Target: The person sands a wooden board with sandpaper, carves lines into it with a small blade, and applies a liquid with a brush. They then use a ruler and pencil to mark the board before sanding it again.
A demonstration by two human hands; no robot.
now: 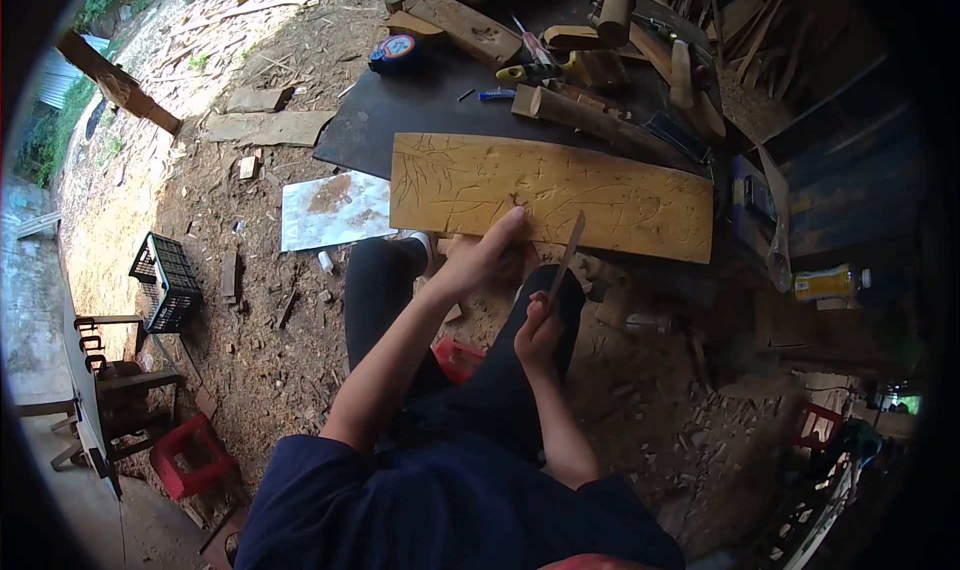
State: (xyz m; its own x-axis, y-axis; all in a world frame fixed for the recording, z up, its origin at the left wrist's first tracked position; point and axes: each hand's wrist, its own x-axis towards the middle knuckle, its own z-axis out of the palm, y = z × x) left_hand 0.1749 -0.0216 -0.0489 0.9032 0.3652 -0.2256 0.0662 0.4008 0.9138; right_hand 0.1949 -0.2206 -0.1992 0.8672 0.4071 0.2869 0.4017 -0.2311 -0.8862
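A long yellowish wooden board (610, 192) with carved lines and branch-like patterns is tilted toward me at the table's near edge. My left hand (488, 253) grips its lower edge, thumb pressed on the carved face and fingers hidden behind. In my closed right hand (539, 332) is a narrow, pointed metal blade (570, 253), its tip up and overlapping the lower part of the board in this view. The handle end of the blade is hidden in the fist.
On the dark table (365, 120) lie a tape measure (396, 54), a paintbrush (590, 69), a blue marker (497, 96) and several wood pieces. A white sheet (335, 212) is left of the board. A black crate (166, 283) and red stool (193, 457) stand on the chip-covered ground.
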